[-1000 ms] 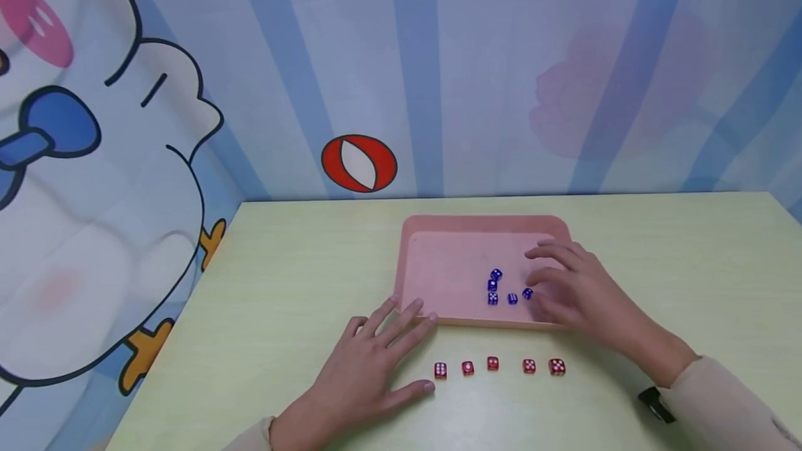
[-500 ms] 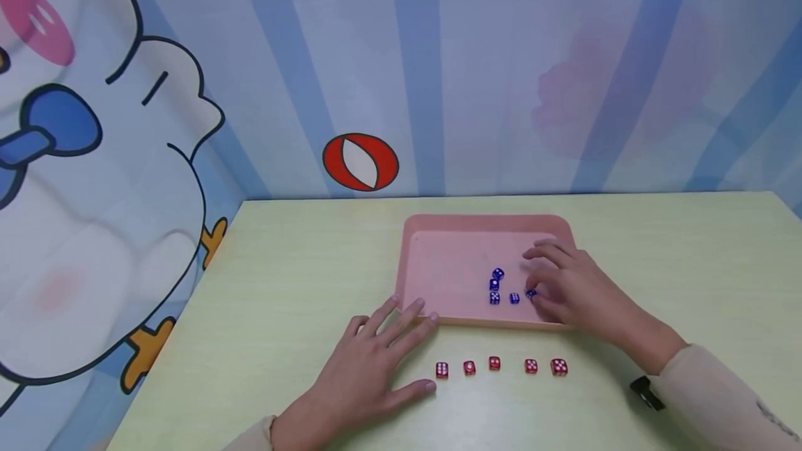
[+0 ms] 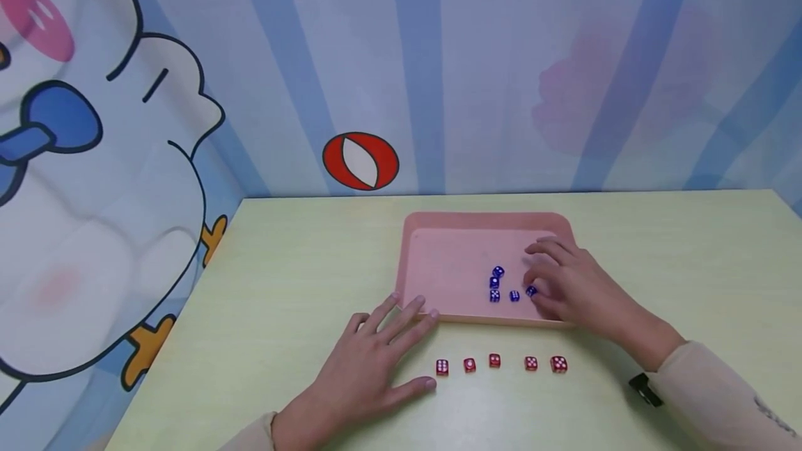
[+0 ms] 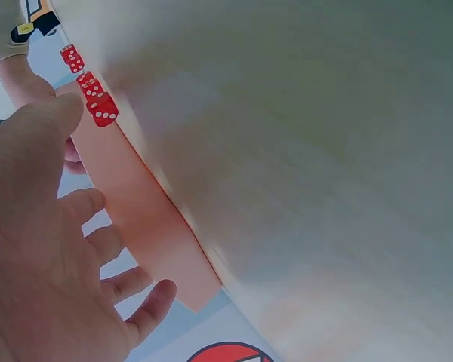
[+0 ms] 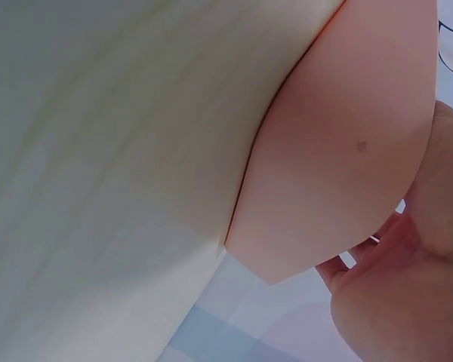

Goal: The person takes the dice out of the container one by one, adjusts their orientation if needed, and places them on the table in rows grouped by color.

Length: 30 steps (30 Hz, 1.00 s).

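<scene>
In the head view my right hand (image 3: 579, 291) reaches over the right side of a pink tray (image 3: 445, 259). Its thumb and index finger pinch a blue die (image 3: 531, 291) with white pips; the other fingers are bent above. Several more blue dice (image 3: 494, 283) lie in the tray just left of it, a few of them in a short column. My left hand (image 3: 366, 371) rests with fingers spread, fingertips at the tray's near left edge. The left wrist view shows that hand (image 4: 45, 226) beside the tray's outer wall (image 4: 143, 215). The right wrist view hides the pinched die behind the tray.
Several red dice (image 3: 494, 360) stand in a loose row on the pale table (image 3: 301, 263), between the tray and the person; the leftmost is close to the left thumb. Behind the table rises a wall (image 3: 489, 89) with blue stripes and cartoon prints.
The right hand's thumb and index finger have closed in on the rightmost blue die, and its forearm has shifted slightly left. The left hand and the red dice stay where they were.
</scene>
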{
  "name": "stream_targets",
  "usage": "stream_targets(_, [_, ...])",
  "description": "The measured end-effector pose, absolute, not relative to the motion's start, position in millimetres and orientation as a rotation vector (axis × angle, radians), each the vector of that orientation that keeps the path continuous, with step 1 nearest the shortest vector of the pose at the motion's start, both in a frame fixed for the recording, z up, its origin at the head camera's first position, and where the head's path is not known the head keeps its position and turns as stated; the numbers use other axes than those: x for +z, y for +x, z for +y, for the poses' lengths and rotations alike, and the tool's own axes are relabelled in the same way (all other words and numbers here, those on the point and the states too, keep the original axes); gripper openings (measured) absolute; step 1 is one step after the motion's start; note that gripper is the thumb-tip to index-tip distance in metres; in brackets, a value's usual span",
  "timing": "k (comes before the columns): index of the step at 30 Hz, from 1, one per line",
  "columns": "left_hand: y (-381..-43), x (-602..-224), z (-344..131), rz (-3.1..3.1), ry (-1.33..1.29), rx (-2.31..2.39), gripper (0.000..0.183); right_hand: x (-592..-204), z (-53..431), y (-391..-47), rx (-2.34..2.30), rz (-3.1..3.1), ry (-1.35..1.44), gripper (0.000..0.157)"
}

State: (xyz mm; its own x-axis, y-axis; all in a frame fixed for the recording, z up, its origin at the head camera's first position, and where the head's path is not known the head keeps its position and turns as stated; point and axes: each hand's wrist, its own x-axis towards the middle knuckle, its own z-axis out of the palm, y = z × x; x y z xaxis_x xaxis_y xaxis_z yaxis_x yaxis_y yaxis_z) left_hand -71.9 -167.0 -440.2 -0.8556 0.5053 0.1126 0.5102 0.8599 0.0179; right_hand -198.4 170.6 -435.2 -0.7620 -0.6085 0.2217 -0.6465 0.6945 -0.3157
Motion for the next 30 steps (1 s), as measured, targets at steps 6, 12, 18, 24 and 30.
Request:
stream_targets(6, [-72.3,-440.1,-167.5,-2.932,-0.806,-0.07,0.08,-433.7,169.2,-197.2,0.57,-2.804,1.017,0.015])
stream_targets(12, [-72.9,-439.4,-167.5,-2.932,-0.808,-0.08,0.08,-431.2,164.1,-191.6,0.637,-2.759,0.968,0.015])
stream_targets(18, [-72.8,-439.7,-167.1,-2.958,-0.803,-0.087,0.08,-430.2,156.0,-183.2,0.881,-2.701,0.951,0.017])
stream_targets(24, [-73.1,-439.7,-167.4,-2.949,-0.802,-0.072,0.08,-432.8,143.5,-173.0,0.985,-2.567,1.006,0.02])
stream_targets(30, [-72.9,-439.4,-167.7,-2.969,-0.799,-0.072,0.079,-435.5,130.6,-157.7,0.853,-2.444,1.083,0.023])
